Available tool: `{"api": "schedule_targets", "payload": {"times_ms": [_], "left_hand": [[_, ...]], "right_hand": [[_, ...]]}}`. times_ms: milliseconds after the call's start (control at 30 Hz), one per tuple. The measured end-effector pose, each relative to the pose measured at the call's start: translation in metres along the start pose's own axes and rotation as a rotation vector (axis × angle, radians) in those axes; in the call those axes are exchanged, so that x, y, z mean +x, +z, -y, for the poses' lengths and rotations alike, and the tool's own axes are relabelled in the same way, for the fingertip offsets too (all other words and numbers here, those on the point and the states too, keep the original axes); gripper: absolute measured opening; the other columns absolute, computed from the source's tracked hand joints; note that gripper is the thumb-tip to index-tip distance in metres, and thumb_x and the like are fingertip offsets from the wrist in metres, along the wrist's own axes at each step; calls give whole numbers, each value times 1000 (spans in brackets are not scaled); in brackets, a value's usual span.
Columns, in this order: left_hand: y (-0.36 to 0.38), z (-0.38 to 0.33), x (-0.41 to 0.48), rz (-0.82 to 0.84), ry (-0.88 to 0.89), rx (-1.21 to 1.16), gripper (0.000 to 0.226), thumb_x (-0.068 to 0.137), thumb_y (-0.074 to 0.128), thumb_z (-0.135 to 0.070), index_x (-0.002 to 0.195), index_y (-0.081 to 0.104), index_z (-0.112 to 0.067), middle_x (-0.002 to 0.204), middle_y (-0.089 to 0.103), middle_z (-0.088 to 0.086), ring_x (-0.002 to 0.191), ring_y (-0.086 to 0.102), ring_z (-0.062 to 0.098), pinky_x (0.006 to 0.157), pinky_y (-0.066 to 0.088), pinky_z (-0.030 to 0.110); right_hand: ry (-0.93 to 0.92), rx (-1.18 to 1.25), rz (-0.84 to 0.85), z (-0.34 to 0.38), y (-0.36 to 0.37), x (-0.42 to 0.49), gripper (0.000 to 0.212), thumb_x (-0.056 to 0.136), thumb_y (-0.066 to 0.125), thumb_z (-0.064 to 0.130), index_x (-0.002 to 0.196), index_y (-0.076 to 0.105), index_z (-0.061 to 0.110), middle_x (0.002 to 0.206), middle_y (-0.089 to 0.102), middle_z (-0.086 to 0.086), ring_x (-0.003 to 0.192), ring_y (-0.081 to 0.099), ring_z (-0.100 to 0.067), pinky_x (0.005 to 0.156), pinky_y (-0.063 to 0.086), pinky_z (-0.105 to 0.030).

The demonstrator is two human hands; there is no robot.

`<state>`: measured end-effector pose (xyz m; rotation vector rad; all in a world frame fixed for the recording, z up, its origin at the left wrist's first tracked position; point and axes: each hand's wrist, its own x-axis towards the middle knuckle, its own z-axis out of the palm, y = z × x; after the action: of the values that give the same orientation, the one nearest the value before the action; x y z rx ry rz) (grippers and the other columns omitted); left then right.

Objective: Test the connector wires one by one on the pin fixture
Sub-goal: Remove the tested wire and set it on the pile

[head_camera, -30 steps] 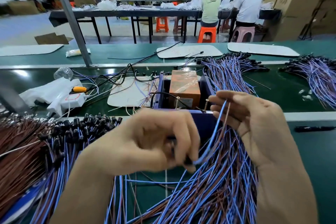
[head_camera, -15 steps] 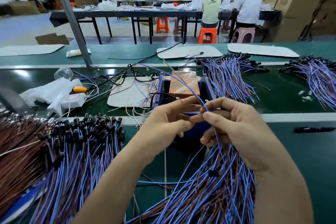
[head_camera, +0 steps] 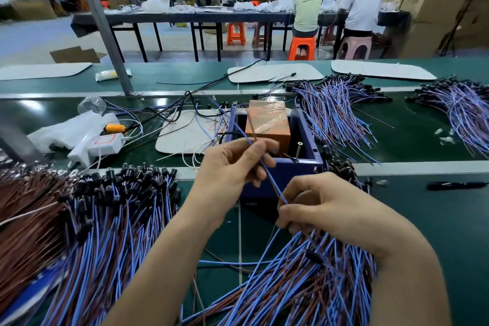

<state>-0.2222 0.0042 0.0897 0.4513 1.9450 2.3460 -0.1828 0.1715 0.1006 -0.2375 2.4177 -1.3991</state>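
One blue-and-brown wire point(head_camera: 272, 180) is now stretched long because the left hand point(head_camera: 232, 164) and right hand point(head_camera: 320, 206), both pinching it, have moved apart, so it looks ready to test at the blue box point(head_camera: 299, 169) just behind, which holds an orange block point(head_camera: 267, 122) and a thin pin point(head_camera: 299, 151).

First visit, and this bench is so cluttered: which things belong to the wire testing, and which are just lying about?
In use: left hand, right hand, held wire, wire bundle, blue fixture box.
Lying about: plastic bottle, orange-handled tool, black pen.
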Motion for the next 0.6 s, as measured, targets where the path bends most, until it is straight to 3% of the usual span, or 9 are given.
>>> {"api": "schedule_targets", "payload": {"times_ms": [133, 267, 433, 600], "left_hand": [[4, 5, -4, 206, -130, 115, 19, 95, 50, -7, 90, 69, -9, 61, 63, -5, 48, 50, 4, 46, 42, 13], [6, 4, -7, 369, -197, 228, 22, 97, 50, -11, 87, 69, -12, 63, 64, -6, 50, 51, 5, 48, 42, 13], [13, 5, -11, 462, -225, 292, 20, 98, 50, -10, 95, 70, -7, 64, 62, -3, 51, 51, 6, 48, 43, 15], [12, 5, -12, 511, -228, 338, 21, 98, 50, -12, 97, 71, -7, 64, 62, -4, 51, 51, 6, 49, 43, 15]], "right_hand": [[-59, 179, -223, -1, -2, 5, 8, 84, 69, 20, 92, 70, 21, 83, 75, 5, 77, 68, -9, 65, 53, -21], [-102, 345, -496, 0, -2, 12, 8, 87, 65, 21, 84, 72, 22, 77, 75, 2, 65, 67, -10, 58, 53, -20], [-235, 470, -588, 6, -1, 10, 19, 88, 64, 11, 75, 75, 21, 68, 73, 0, 53, 56, -5, 46, 43, -15], [-254, 478, -597, 6, -3, 9, 22, 87, 64, 9, 73, 76, 21, 67, 73, -1, 53, 56, -6, 46, 43, -15]]}}
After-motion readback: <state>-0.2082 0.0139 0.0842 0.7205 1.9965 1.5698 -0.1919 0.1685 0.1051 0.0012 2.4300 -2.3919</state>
